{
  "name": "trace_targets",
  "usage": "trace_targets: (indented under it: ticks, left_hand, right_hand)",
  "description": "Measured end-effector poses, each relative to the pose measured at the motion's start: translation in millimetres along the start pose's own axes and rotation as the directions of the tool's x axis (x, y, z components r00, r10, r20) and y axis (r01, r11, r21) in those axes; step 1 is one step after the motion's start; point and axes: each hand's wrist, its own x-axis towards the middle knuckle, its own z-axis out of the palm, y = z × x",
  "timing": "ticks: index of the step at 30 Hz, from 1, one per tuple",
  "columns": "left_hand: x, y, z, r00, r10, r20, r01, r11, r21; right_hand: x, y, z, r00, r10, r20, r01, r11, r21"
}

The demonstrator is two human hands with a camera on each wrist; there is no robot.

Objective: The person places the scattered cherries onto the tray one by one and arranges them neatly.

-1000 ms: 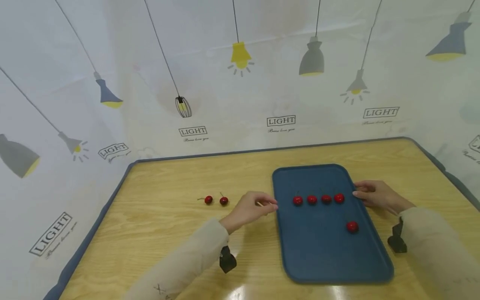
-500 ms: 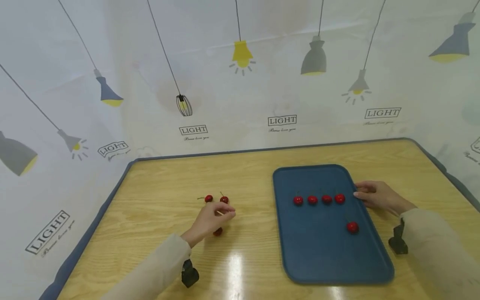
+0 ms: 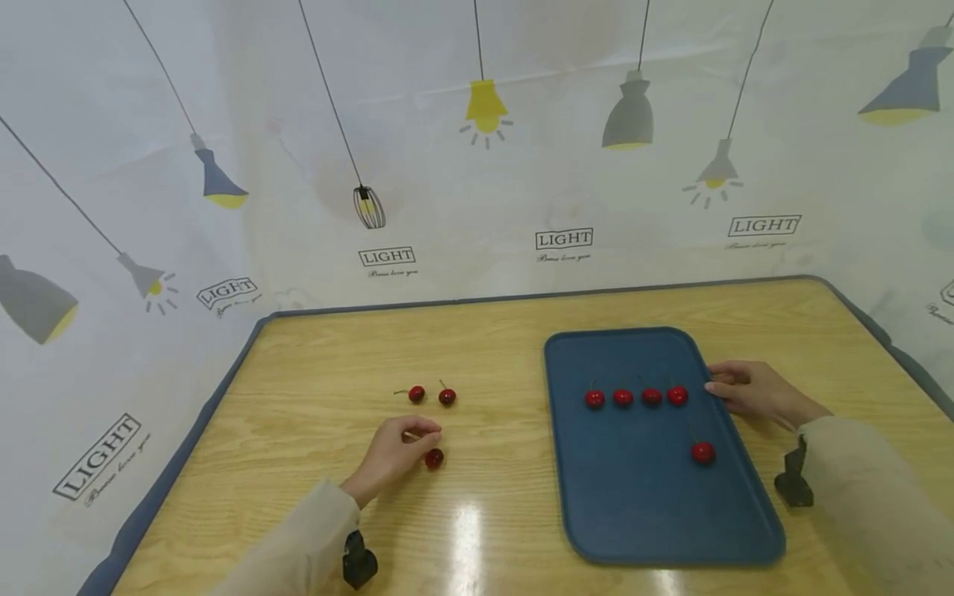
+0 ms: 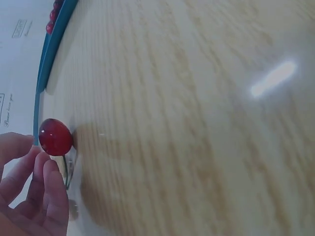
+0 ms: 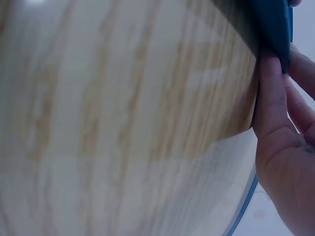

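A dark red cherry [image 3: 434,459] lies on the table beside the fingertips of my left hand [image 3: 397,451]. In the left wrist view, the same cherry [image 4: 55,137] shows its thin stem [image 4: 65,172] hanging past the fingers. Thumb and fingers are bent loosely with a gap between them, and no grip on the fruit shows. My right hand [image 3: 763,393] holds the right rim of a blue tray [image 3: 641,513], pinching its edge [image 5: 275,34] between thumb and fingers. On the tray sit several cherries [image 3: 623,398] in a row, and a single cherry [image 3: 703,453] lies nearer me.
Two stemmed cherries, one left [image 3: 416,395] and one right [image 3: 447,397], lie beyond my left hand on the wooden table [image 3: 335,356]. Behind the table's back edge hangs a white cloth [image 3: 477,190] printed with lamps. Light glares on the tabletop near the front.
My left hand has moved left from the tray's left rim, past the middle of the table, to the nearer loose cherry. The right hand stays on the tray rim.
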Motion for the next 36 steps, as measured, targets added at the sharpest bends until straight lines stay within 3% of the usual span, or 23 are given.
trace_targets:
  ticks: [20, 36]
  left_hand:
    - [-1.1, -18.1, -2.3, 0.999, -0.002, -0.05, 0.001, 1.0, -0.015]
    - [-1.8, -13.6, 1.1, 0.997, 0.053, -0.056, -0.049, 0.996, 0.072]
  right_hand:
    - [-3.8, -2.7, 1.4, 1.0, -0.024, 0.006, 0.024, 1.0, 0.011]
    - [-1.7, -0.1, 0.6, 1.0, -0.012, 0.012, 0.012, 1.0, 0.01]
